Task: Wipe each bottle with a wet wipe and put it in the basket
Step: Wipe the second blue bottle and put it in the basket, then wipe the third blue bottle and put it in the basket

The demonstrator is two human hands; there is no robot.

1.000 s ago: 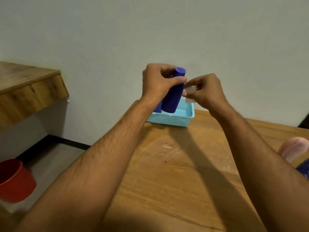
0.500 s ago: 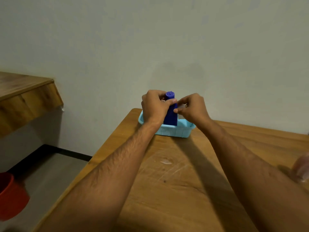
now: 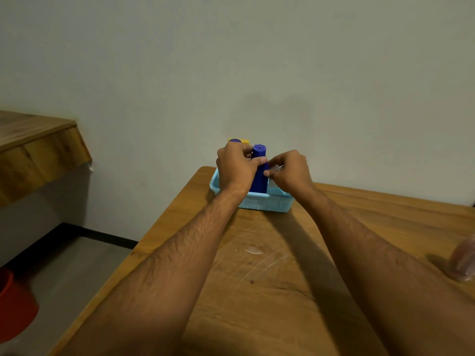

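A blue bottle (image 3: 259, 173) stands upright inside the light blue basket (image 3: 264, 201) at the far end of the wooden table. My left hand (image 3: 235, 167) grips the bottle near its cap. My right hand (image 3: 289, 170) sits just right of the bottle and pinches a small white wet wipe (image 3: 276, 167), mostly hidden by its fingers. Behind my left hand, the top of another blue bottle (image 3: 234, 140) and a yellow item (image 3: 244, 141) peek out.
The wooden table (image 3: 282, 265) runs toward me; its left edge drops to the floor. A pale translucent object (image 3: 462, 263) lies at the right edge. A red bucket (image 3: 15, 309) stands on the floor at left. A wooden counter (image 3: 33, 150) juts out at left.
Both hands moved away from me and down, carrying the blue bottle from the air into the basket. The wipe stayed in my right hand.
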